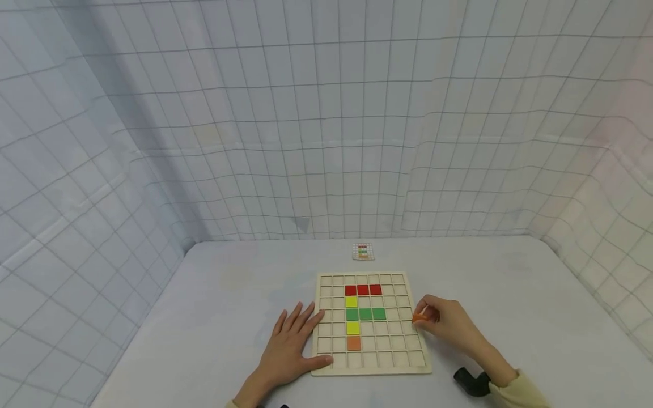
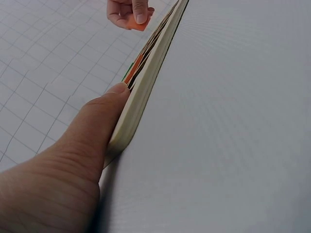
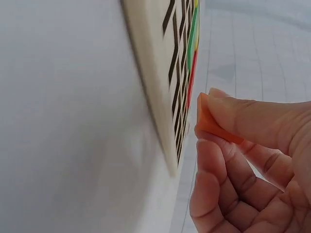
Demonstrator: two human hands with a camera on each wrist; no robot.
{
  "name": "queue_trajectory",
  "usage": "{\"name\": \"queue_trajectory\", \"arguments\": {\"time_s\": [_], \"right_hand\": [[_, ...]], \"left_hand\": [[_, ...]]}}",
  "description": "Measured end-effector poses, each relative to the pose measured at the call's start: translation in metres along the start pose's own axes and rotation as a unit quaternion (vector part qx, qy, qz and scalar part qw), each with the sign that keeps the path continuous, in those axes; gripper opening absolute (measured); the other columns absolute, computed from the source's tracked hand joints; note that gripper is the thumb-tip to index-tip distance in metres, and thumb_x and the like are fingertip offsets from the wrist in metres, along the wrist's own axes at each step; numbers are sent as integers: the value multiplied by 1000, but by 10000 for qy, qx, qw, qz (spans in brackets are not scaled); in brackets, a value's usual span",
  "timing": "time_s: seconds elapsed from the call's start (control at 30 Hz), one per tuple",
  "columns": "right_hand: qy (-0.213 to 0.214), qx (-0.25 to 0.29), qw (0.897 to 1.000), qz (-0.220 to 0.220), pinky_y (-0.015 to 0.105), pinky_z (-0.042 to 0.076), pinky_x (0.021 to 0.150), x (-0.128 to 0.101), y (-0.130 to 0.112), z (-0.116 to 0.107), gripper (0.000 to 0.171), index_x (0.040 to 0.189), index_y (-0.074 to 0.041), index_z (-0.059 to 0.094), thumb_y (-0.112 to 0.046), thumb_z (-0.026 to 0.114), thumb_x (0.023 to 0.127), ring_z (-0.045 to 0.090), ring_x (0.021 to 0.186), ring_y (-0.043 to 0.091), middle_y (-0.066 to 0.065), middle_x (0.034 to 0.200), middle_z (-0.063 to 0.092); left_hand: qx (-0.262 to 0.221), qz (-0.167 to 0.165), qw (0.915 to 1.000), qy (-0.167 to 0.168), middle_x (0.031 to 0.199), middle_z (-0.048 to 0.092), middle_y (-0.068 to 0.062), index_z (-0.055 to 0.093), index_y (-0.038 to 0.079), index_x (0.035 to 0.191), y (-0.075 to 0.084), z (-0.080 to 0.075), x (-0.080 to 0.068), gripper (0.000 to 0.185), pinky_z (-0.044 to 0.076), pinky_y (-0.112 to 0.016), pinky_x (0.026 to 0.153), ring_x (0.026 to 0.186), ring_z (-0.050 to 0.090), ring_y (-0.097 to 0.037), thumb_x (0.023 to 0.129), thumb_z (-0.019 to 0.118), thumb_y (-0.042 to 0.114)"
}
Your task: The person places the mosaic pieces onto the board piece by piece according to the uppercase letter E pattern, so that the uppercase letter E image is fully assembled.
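A wooden grid board lies on the table, holding three red tiles, two yellow tiles, three green tiles and one orange tile. My left hand rests flat on the table, fingers straight, its thumb against the board's left edge. My right hand hovers at the board's right edge and pinches a loose orange tile between thumb and fingers.
A small pattern card with coloured squares lies beyond the board. White gridded cloth walls in the table at the back and sides. A black wrist-camera mount sits by my right sleeve.
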State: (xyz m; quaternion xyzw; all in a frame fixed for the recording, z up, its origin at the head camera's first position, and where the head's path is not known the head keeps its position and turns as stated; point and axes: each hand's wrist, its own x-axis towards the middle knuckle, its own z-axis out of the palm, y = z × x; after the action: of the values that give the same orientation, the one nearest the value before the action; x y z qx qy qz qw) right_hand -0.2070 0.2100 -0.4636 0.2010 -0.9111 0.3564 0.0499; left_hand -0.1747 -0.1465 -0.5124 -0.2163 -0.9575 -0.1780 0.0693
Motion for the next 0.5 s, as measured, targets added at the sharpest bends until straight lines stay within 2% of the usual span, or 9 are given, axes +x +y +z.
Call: {"name": "queue_trajectory", "arguments": {"time_s": [0.17,0.5], "right_hand": [[-337,423,9975,-455,22,45,54,4,-18,14,20,86,-12,60,-10,78,78,50,61,3,-9,71,55],[-1030,854,9895,-552,22,48,60,8,-38,37,10,87,-14,63,-9,72,85,53,68,6,-11,77,58]], "left_hand": [[-36,2,10000,20,153,27,-1,37,23,148,-1,-1,0,91,5,-51,110,142,14,-26,77,50,78],[48,39,10000,57,153,27,0,37,24,148,-3,2,1,91,6,-51,110,142,14,-26,76,48,79]]}}
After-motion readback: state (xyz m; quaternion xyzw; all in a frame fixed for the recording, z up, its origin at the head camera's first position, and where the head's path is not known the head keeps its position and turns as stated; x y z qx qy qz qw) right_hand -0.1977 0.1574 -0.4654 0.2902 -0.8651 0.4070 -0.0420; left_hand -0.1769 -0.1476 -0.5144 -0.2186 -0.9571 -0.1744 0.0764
